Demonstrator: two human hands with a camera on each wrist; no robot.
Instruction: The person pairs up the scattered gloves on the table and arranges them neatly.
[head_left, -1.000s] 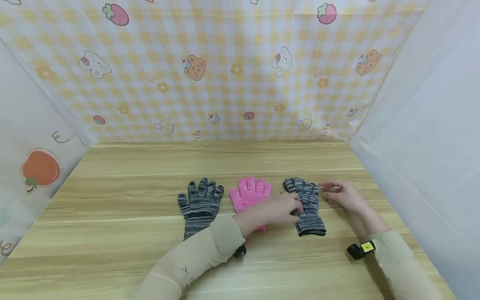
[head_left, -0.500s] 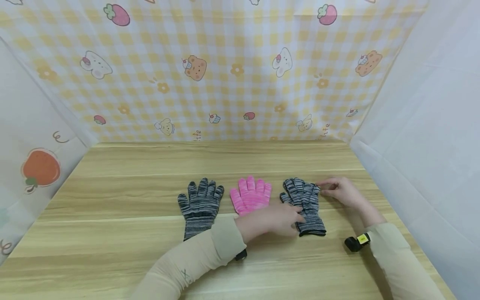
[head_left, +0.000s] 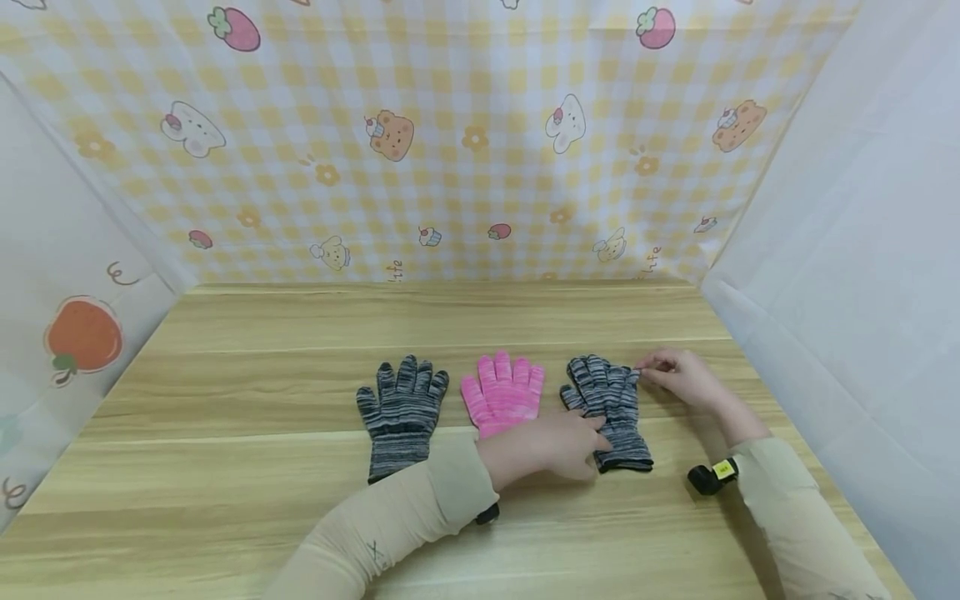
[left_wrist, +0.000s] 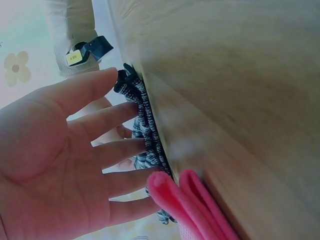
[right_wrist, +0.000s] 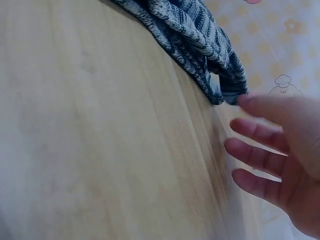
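A black-and-grey striped knit glove point(head_left: 618, 408) lies at the right of the row, fingers toward the back wall. My left hand point(head_left: 566, 442) rests at its lower left side; in the left wrist view the hand's straight fingers point(left_wrist: 122, 150) reach to the knit. My right hand point(head_left: 686, 379) pinches the tip of the outermost finger on the glove's right side. The right wrist view shows that glove finger point(right_wrist: 232, 82) lifted to the thumb, the other fingers loosely curved. A pink glove point(head_left: 502, 387) lies in the middle, its lower part hidden behind my left forearm.
Another striped glove point(head_left: 405, 412) lies flat at the left of the row, its cuff close to the left sleeve point(head_left: 397, 517). All rest on a wooden table point(head_left: 225, 400). A checked cloth point(head_left: 450, 192) hangs behind, with a white wall point(head_left: 847, 250) at the right.
My left hand has moved down along the right glove's left side, and that glove's thumb now shows. My right hand has closed in from beside the glove and pinches its outermost fingertip.
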